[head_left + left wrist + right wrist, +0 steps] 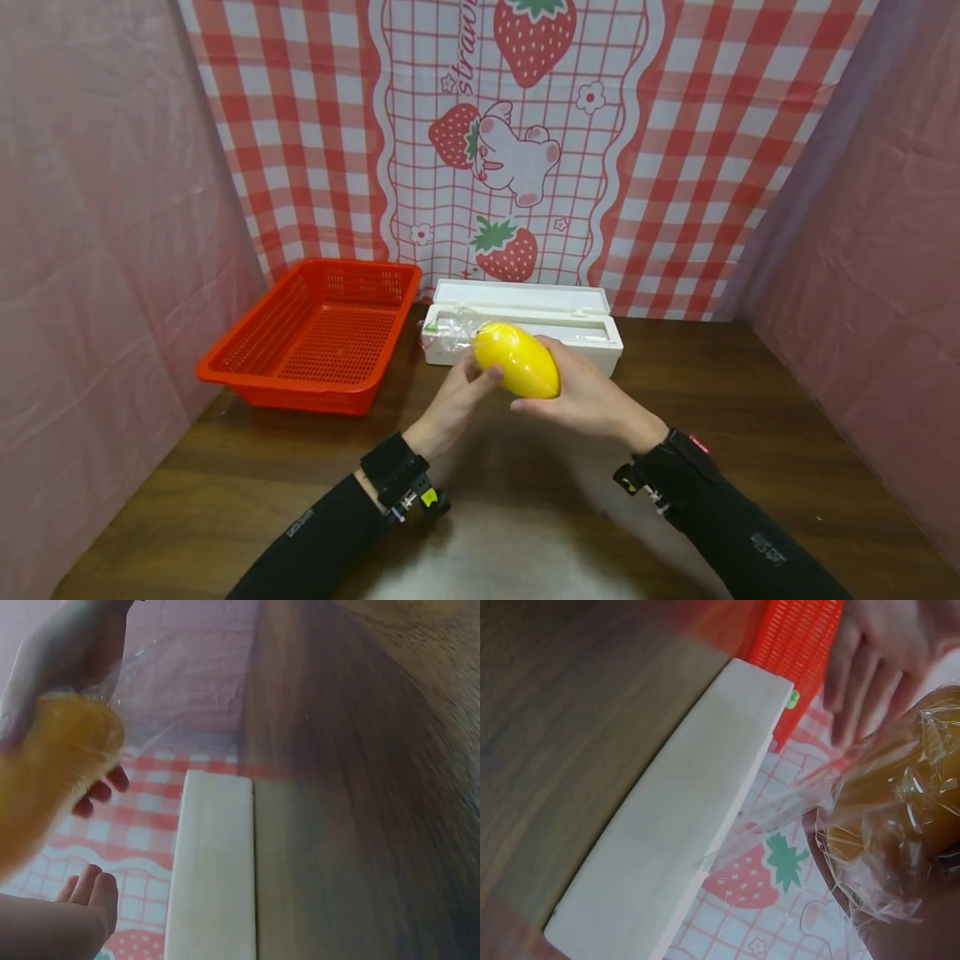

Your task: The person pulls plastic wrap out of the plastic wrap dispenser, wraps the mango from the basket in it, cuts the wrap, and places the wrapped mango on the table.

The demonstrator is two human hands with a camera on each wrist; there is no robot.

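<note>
A yellow mango [517, 360], with clear cling film around it, is held up over the table in my right hand [588, 392]. That hand grips it from the right side, the palm against the fruit. Loose film [889, 877] crumples over the mango and trails off it in the right wrist view. My left hand [453, 408] is at the mango's left end, its thumb beside the fruit. In the right wrist view the left fingers [866, 682] are extended and hold nothing. Just behind the hands stands a white cling film dispenser [450, 354], its lid [521, 294] raised.
An orange-red plastic basket [296, 387] with perforated sides stands to the left of the dispenser. Behind them hangs a red checked strawberry cloth [690, 167]. Pink cloth walls [862, 275] close off both sides of the brown wooden table [720, 400].
</note>
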